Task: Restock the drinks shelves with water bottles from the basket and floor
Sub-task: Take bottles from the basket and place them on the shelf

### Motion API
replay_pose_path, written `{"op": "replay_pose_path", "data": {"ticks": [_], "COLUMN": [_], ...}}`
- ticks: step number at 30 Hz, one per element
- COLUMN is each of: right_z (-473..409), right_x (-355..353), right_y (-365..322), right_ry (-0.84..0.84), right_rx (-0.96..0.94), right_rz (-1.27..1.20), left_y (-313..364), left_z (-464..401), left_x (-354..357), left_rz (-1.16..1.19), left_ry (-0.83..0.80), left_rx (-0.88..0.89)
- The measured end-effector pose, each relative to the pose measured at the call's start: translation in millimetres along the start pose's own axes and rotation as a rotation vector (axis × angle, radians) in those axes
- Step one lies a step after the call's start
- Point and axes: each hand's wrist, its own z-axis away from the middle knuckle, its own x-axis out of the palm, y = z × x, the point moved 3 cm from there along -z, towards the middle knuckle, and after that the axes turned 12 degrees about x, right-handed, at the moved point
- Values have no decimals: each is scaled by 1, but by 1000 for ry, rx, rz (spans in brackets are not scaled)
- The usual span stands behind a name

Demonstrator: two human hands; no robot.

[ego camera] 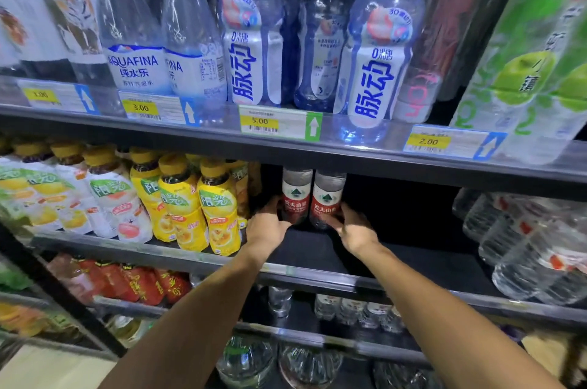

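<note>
Two clear water bottles with red labels stand upright side by side deep on the middle shelf (317,252). My left hand (266,225) wraps the lower part of the left water bottle (296,195). My right hand (351,228) grips the base of the right water bottle (327,196). Both forearms reach in over the shelf's front rail. The bottle caps are hidden behind the upper shelf's edge. No basket or floor stock is in view.
Yellow lemon-tea bottles (190,201) crowd the shelf just left of my hands. More clear water bottles (527,242) stand at the right, with a dark gap between. Above, the upper shelf (286,147) carries price tags and tall bottles. Lower shelves hold small water bottles (355,309).
</note>
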Motion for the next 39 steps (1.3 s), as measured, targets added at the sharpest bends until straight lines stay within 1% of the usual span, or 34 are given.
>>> {"op": "replay_pose_path", "data": {"ticks": [2,4,8,12,15,17,20,23,25,27,30,33,36,39], "right_z": [-11,-22,-39,-49,-49,-44,-26,3,29,59,104,146,185,226], "right_x": [2,5,10,15,13,11,6,-11,-27,-43,-62,-76,-81,-87], "right_y": [-6,-10,-8,-5,-7,-7,-2,1,-1,-5,-8,-5,19,59], "right_ry": [6,22,103,144,153,117,-6,-82,-71,-67,-28,-20,-16,-2], "right_rx": [8,4,-35,-49,-43,-19,48,59,21,-1,-48,-103,-125,-105], "right_rz": [-73,-94,-151,-128,-105,-79,8,93,161,241,343,355,376,340], "left_y": [-3,-4,-7,-12,-10,-5,4,17,28,42,61,74,86,101], "left_z": [-8,-17,-33,-42,-44,-41,-30,-11,4,20,46,70,95,126], "left_x": [5,11,18,23,22,20,11,-7,-19,-34,-49,-54,-50,-42], "left_rz": [-7,-35,-13,-162,-206,-197,-151,-187,-276,-451,-633,-654,-643,-629], "left_ry": [30,43,48,-7,-24,-38,-73,-159,-250,-346,-397,-450,-530,-531], "left_rx": [22,55,83,105,107,99,59,46,103,184,389,543,603,682]}}
